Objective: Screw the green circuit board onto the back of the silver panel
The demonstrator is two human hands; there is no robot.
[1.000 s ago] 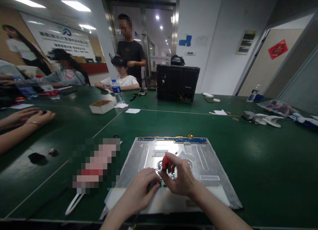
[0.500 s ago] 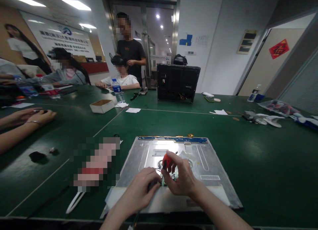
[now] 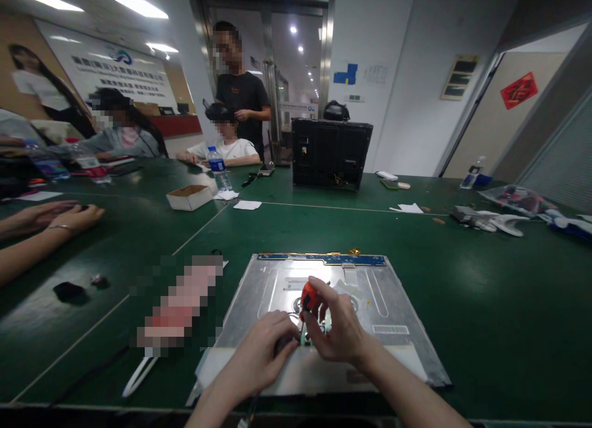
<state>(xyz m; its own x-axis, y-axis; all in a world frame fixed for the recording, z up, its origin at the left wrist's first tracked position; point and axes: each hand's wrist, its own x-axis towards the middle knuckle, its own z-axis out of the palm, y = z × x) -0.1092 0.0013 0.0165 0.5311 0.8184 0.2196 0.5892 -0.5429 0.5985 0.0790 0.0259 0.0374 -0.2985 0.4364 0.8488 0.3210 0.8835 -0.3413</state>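
Observation:
A flat metal panel (image 3: 393, 304) with a blue circuit strip (image 3: 324, 259) along its far edge lies on the green table in front of me. My right hand (image 3: 340, 329) grips a small screwdriver with an orange handle (image 3: 308, 297), held upright with its tip down on the panel. My left hand (image 3: 266, 348) rests on the panel just left of the tip, its fingers pinched around something small and dark that I cannot make out.
A black monitor housing (image 3: 330, 153) stands at the far side. A small cardboard box (image 3: 189, 198), a water bottle (image 3: 217, 168) and paper slips lie to the left. Another person's hands (image 3: 60, 218) rest at the left edge. Others sit or stand at the back. White parts (image 3: 490, 221) lie right.
My hands and the screwdriver stay in the same spot on the panel; the fingers of my right hand have shifted slightly around the handle.

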